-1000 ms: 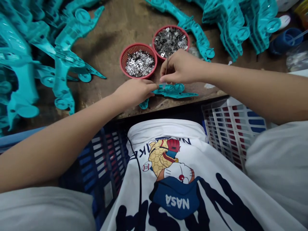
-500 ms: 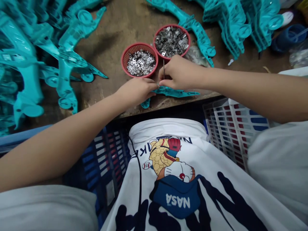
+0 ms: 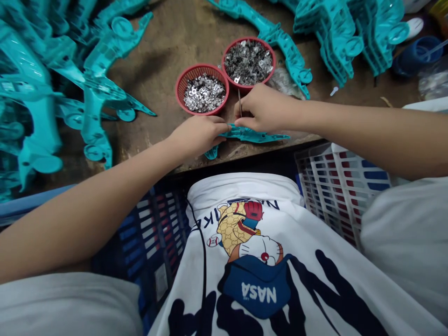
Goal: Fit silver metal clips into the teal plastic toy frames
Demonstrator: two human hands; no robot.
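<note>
A teal plastic part [image 3: 252, 134] lies at the table's front edge, and my left hand [image 3: 203, 135] grips its left portion with fingers closed. Just above that part, my right hand [image 3: 261, 108] pinches a thin metal tool [image 3: 240, 101] that stands nearly upright. The tool's lower tip is hidden by my fingers. Behind my hands, a red basket [image 3: 180, 95] holds shiny metal pieces. Touching it at the right is a second red basket [image 3: 274, 59] with darker metal pieces.
Teal parts [image 3: 98, 93] are heaped at the left, and more are stacked [image 3: 325, 37] at the back right. One long teal part [image 3: 285, 42] lies behind the baskets. A blue cup [image 3: 416, 58] stands far right. Crates, one white [image 3: 336, 186], sit below the table edge.
My right hand has shifted slightly right, away from my left fingertips, with the tool still in it. My left hand stays on the teal part.
</note>
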